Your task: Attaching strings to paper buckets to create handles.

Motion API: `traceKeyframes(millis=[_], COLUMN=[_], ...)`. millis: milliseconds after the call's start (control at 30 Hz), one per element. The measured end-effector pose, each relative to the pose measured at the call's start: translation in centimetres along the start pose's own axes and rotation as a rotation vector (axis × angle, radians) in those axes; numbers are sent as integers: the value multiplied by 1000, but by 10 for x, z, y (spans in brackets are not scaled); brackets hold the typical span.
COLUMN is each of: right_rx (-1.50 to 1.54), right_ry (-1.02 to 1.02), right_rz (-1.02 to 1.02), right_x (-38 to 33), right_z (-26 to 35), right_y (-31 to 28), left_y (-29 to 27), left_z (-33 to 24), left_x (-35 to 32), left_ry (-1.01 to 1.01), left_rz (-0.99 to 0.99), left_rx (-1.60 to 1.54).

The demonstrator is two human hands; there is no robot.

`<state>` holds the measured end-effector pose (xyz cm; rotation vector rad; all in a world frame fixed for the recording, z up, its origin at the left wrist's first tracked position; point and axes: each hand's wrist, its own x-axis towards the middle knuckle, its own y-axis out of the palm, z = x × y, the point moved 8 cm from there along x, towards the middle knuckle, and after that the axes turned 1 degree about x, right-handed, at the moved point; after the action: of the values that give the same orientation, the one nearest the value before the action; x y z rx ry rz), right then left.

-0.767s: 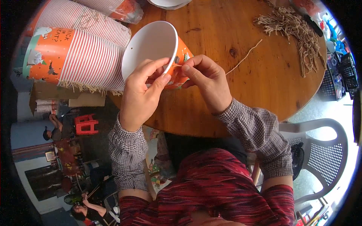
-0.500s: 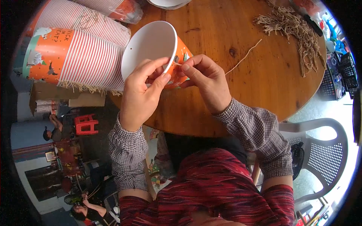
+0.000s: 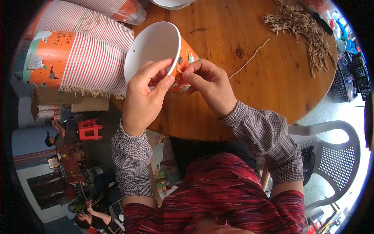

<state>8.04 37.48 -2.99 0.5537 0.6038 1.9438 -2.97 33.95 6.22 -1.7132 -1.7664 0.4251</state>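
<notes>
Over the near left of the worktop [image 3: 233, 109], we find a bucket [image 3: 152, 45], the left hand [image 3: 144, 95] at its rim and the right hand [image 3: 208, 84] at its right side. Nested buckets [image 3: 93, 60] lie sideways to its left. A cord [image 3: 249, 60] trails right from behind the right hand; a cord bundle [image 3: 311, 43] lies at the far right. A chair [image 3: 343, 128] stands off the near right edge.

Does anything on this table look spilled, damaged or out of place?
Nothing looks spilled or damaged. The tan cord heap, at the far right of the table, looks untidy: its strands lie tangled, some straggling near the edge. The orange bucket is tilted, but the left hand holds its rim.
</notes>
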Motion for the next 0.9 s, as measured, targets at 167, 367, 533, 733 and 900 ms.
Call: traceKeyframes(millis=[167, 367, 533, 733, 900], right_rx=[46, 29, -4, -201, -341], right_ry=[32, 20, -6, -66, -114], right_rz=[-10, 1, 13, 18, 33], right_x=[0, 0, 0, -2, -3], right_z=[1, 2, 4, 10, 11], right_y=[1, -1, 1, 3, 2], left_y=[0, 5, 8, 11, 5], left_z=[-6, -15, -21, -20, -21], left_x=[-2, 0, -1, -3, -4], left_ry=[-5, 14, 107, 70, 84], left_rz=[12, 64, 68, 75, 5], left_rx=[31, 126, 126, 198, 257])
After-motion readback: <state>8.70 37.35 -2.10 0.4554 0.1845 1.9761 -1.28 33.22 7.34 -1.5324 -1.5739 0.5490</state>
